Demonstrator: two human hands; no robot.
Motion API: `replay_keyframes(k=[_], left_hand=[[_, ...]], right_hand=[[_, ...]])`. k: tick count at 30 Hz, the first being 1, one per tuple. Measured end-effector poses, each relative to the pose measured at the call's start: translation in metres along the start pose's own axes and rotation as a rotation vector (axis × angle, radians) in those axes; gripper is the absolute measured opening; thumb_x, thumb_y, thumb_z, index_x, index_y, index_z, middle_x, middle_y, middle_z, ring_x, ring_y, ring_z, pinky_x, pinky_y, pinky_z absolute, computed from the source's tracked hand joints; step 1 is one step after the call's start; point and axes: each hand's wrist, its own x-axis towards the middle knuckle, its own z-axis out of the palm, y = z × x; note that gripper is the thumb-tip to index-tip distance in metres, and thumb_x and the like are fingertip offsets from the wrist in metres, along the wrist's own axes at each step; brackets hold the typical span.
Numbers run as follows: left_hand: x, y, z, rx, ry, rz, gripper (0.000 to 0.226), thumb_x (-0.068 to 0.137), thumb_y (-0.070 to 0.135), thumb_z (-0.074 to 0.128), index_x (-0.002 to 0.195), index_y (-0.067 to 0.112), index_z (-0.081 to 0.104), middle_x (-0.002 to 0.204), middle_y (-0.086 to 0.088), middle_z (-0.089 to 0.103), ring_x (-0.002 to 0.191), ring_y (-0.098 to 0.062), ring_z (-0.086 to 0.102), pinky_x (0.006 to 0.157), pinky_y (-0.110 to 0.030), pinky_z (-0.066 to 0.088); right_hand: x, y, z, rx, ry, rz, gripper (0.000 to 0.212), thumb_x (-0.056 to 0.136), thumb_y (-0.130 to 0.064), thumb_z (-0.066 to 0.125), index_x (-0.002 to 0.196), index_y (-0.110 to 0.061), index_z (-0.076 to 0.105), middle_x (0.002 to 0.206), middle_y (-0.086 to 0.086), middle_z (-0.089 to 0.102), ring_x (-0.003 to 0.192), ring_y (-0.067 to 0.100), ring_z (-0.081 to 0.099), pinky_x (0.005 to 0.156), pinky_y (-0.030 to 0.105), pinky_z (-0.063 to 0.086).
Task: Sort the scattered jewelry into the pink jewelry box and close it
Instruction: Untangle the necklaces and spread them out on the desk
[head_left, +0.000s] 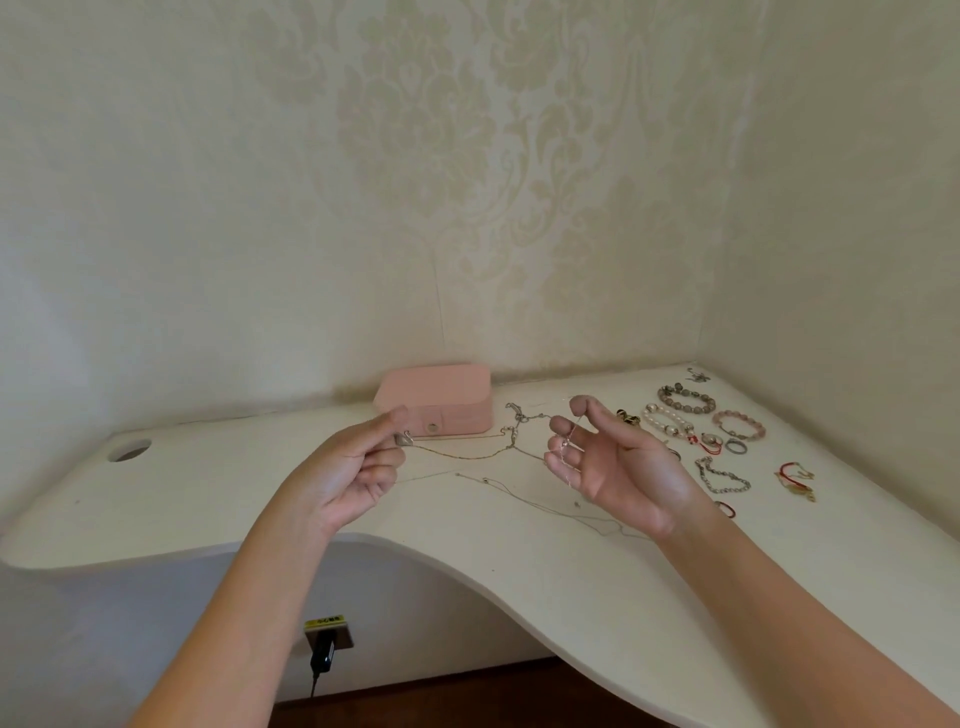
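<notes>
The pink jewelry box (435, 399) stands closed at the back of the white desk (218, 499), against the wall. My left hand (348, 467) is raised in front of it and pinches the small silver pendant (403, 439) of a thin chain necklace (462, 455). My right hand (613, 467) is lifted palm up and pinches a fine chain (567, 447) between thumb and forefinger. Other thin chains (550, 506) lie on the desk between and below my hands.
Beaded bracelets (685, 399) (666, 422) (734, 423), a silver link bracelet (722, 477), a ring (735, 446) and red cord pieces (795, 477) lie at the right. A round cable hole (129, 450) is at the desk's left. A plug (323, 656) hangs below the curved front edge.
</notes>
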Motion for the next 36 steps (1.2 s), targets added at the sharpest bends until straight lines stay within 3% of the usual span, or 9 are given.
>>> replay_keyframes(k=[4,6,8,12,15,22,27,32,36], left_hand=[[0.001,-0.016,0.001,0.543,0.069,0.028,0.013,0.079,0.002,0.069,0.085,0.011,0.062,0.051,0.011,0.04,0.039,-0.003,0.026,0.037,-0.013,0.025],[0.005,-0.025,-0.003,0.825,0.073,0.022,0.012,0.082,0.01,0.071,0.093,0.013,0.07,0.049,0.011,0.043,0.041,-0.006,0.03,0.043,-0.016,0.034],[0.009,-0.03,-0.006,0.96,0.086,0.024,0.008,0.083,0.019,0.071,0.088,0.015,0.075,0.056,0.003,0.048,0.041,-0.008,0.033,0.048,-0.019,0.039],[0.018,-0.035,-0.007,0.887,0.154,0.045,0.023,0.093,0.022,0.058,0.083,0.004,0.069,0.054,0.002,0.034,0.043,-0.011,0.03,0.044,-0.02,0.035],[0.026,-0.034,-0.009,0.808,0.246,0.057,0.021,0.095,0.016,0.052,0.082,0.003,0.061,0.056,0.0,0.039,0.041,-0.011,0.035,0.041,-0.021,0.033],[0.047,-0.039,-0.034,1.288,0.402,0.077,0.024,0.095,0.021,0.047,0.074,0.009,0.048,0.066,-0.009,0.057,0.049,-0.023,0.047,0.055,-0.029,0.037],[0.051,-0.039,-0.036,1.359,0.523,0.173,0.013,0.094,0.02,0.05,0.089,0.008,0.055,0.084,-0.005,0.058,0.078,-0.023,0.052,0.064,-0.029,0.034],[0.055,-0.04,-0.03,1.451,0.557,0.226,0.012,0.091,0.013,0.051,0.083,0.005,0.056,0.087,-0.01,0.061,0.08,-0.026,0.051,0.067,-0.03,0.037],[0.058,-0.042,-0.03,1.455,0.636,0.248,0.016,0.089,0.006,0.049,0.097,-0.003,0.059,0.1,-0.017,0.062,0.093,-0.035,0.056,0.074,-0.034,0.04]], right_hand=[[0.002,0.002,-0.002,-0.052,-0.026,0.061,0.006,0.087,-0.019,0.058,0.083,-0.014,0.055,0.069,0.002,0.047,0.061,0.014,0.051,0.063,0.027,0.053],[0.002,0.005,-0.003,-0.114,-0.034,0.132,0.007,0.087,-0.019,0.057,0.084,-0.014,0.055,0.066,0.0,0.043,0.056,0.012,0.045,0.058,0.023,0.049],[0.002,0.006,-0.004,-0.183,-0.007,0.194,0.01,0.091,-0.019,0.048,0.085,-0.014,0.053,0.066,0.0,0.04,0.054,0.01,0.041,0.052,0.021,0.046],[-0.001,0.007,-0.002,-0.339,0.021,0.283,0.015,0.096,-0.017,0.042,0.085,-0.011,0.051,0.068,0.003,0.047,0.057,0.012,0.052,0.048,0.019,0.048],[-0.002,0.014,0.0,-0.417,0.058,0.347,0.021,0.1,-0.014,0.039,0.083,-0.008,0.052,0.073,0.007,0.054,0.069,0.019,0.065,0.053,0.022,0.054],[0.003,0.034,-0.001,-0.566,0.186,0.348,0.016,0.097,-0.009,0.048,0.086,-0.003,0.058,0.081,0.01,0.063,0.081,0.021,0.068,0.067,0.025,0.058],[0.007,0.039,-0.004,-0.668,0.224,0.299,0.007,0.091,-0.007,0.058,0.088,-0.003,0.062,0.083,0.01,0.065,0.081,0.02,0.068,0.075,0.025,0.058],[0.01,0.042,0.0,-0.702,0.24,0.258,0.008,0.092,-0.001,0.054,0.087,-0.004,0.059,0.082,0.01,0.062,0.076,0.019,0.065,0.07,0.02,0.057],[0.009,0.042,0.0,-0.692,0.231,0.249,0.007,0.093,-0.001,0.054,0.09,-0.006,0.059,0.084,0.01,0.062,0.076,0.018,0.065,0.067,0.018,0.057]])
